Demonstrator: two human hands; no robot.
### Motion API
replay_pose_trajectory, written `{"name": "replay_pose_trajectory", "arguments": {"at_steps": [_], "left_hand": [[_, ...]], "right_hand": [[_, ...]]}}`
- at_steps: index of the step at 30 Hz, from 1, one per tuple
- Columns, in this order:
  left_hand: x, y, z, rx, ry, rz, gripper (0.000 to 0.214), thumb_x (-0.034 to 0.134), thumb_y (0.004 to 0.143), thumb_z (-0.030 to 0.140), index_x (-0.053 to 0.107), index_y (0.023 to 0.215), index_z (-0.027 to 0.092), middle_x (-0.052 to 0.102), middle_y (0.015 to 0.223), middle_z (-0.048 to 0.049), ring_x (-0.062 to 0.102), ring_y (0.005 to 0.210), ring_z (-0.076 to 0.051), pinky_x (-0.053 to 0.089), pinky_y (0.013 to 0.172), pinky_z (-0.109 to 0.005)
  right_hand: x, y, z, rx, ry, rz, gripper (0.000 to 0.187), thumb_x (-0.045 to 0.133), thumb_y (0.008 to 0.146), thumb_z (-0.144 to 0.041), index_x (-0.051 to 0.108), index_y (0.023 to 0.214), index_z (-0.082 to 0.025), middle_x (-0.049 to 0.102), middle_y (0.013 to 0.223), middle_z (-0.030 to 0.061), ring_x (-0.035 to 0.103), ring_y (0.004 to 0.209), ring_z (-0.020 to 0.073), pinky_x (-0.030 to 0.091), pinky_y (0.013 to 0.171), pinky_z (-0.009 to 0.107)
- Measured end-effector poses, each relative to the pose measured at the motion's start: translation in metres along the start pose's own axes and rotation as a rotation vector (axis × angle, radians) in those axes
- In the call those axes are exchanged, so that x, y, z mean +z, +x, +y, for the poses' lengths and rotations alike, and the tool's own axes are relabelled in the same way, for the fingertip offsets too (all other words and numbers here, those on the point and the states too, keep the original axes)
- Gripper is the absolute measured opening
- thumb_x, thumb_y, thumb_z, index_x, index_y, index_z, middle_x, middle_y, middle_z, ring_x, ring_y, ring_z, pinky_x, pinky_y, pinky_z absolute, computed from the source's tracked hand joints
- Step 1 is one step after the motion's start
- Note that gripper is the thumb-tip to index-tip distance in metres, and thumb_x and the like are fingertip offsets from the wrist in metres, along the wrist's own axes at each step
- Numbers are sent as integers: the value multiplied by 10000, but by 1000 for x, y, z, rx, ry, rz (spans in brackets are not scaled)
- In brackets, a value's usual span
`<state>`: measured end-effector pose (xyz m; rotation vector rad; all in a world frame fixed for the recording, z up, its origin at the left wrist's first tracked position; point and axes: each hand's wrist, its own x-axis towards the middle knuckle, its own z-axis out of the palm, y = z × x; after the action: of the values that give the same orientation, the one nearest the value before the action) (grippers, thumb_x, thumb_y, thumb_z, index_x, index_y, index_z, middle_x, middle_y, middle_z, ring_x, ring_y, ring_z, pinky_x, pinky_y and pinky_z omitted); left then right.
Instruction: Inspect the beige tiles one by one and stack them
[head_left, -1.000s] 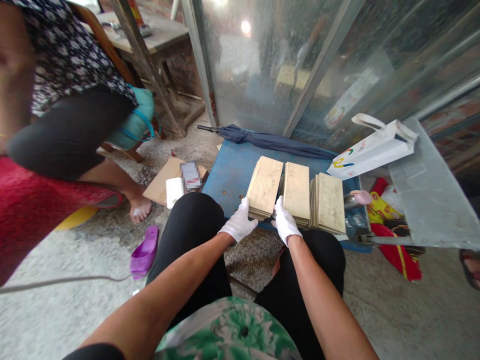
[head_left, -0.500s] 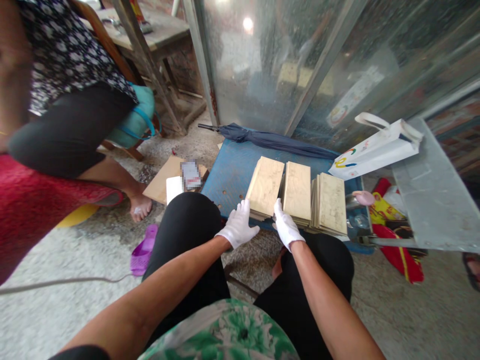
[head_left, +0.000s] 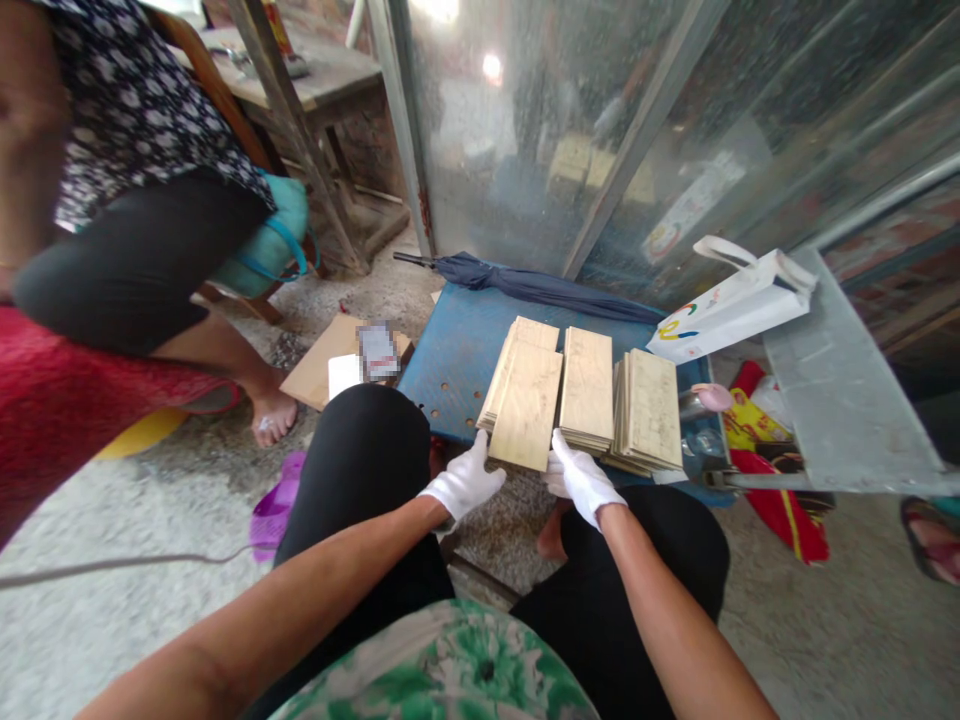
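Gripping the near edge of a pale board (head_left: 527, 418), the left hand (head_left: 463, 482) and right hand (head_left: 581, 476), both in white gloves, grasp it at its two near corners, so that it juts past the counter (head_left: 457, 350) edge toward the person's knees. Beneath the board and just beyond the left hand lies the left stack (head_left: 508, 365), its far end showing past the board. Right of the board, just ahead of the right hand, sits a middle stack (head_left: 587, 385), and further right a third stack (head_left: 648, 408), each close against the next with narrow gaps between. Bare blue counter lies open ahead and left of the left hand, up to a folded umbrella (head_left: 525, 285) along the far edge. A white bag (head_left: 731, 305) leans beyond the right hand, against a grey slab (head_left: 840, 400). Far left of the left hand sits another person (head_left: 135, 220); a purple sandal (head_left: 274, 505) lies on the floor between.
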<state>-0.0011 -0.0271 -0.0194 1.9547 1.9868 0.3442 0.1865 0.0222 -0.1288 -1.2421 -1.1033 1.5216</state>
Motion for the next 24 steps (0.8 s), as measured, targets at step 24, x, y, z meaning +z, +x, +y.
{"name": "replay_pose_trajectory", "arguments": {"at_steps": [24], "left_hand": [[5, 53, -16, -153, -346, -129, 91, 696, 693, 216, 664, 688, 131, 656, 615, -19, 588, 556, -129, 440, 472, -201]], "right_hand": [[8, 18, -17, -29, 105, 104, 611, 563, 774, -686, 709, 982, -130, 691, 724, 73, 630, 700, 215, 506, 628, 310]]}}
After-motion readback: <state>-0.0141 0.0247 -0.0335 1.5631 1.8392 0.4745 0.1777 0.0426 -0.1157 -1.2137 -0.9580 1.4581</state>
